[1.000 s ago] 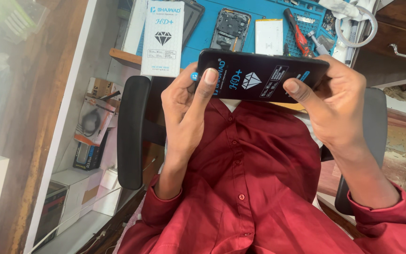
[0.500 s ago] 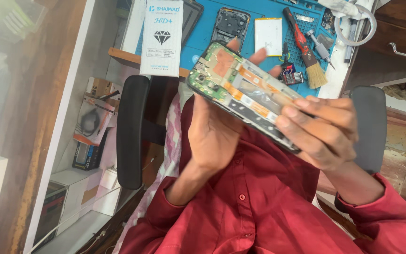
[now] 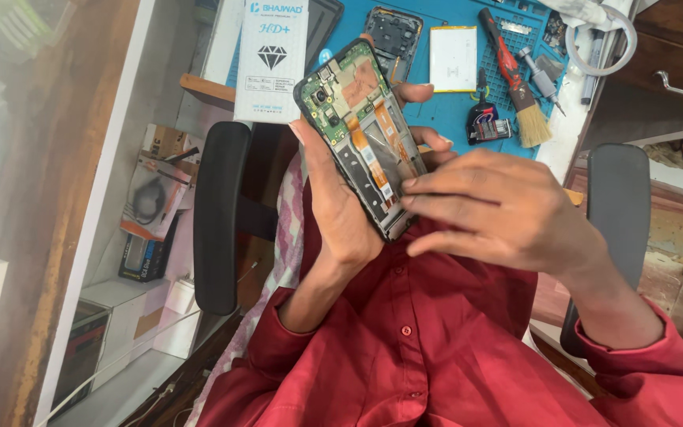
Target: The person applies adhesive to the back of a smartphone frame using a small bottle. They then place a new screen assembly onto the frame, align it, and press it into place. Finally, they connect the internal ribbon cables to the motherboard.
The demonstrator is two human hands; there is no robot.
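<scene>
Lying tilted across the middle of the view, the opened phone (image 3: 361, 138) shows its inner side: a green circuit board with a small camera at the far end, orange flex strips running down its length, and a dark frame around them. The left hand (image 3: 341, 213) cradles it from beneath, palm under the near half, thumb along the left edge and fingertips wrapping up around the right edge, so the hand is curled closed about the phone. The right hand (image 3: 499, 209) comes in from the right, its fingers stretched out flat and held loosely together, the fingertips (image 3: 411, 183) resting on the near right part of the phone's open side; it presses or touches rather than pinches. Both wrists end in red shirt sleeves, and the red shirt (image 3: 436, 348) fills the near part of the view.

Farther off lies a blue work mat (image 3: 452, 119). On it sit a phone back cover (image 3: 393, 32) with its inner side up, a white flat battery (image 3: 453, 58) just to its right, a red-handled screwdriver (image 3: 499, 39) and a small brush (image 3: 527, 119) farther right. A white printed box (image 3: 272, 59) stands at the mat's left edge, just beyond the phone's far end. Black chair armrests (image 3: 219, 213) show on either side of the person.
</scene>
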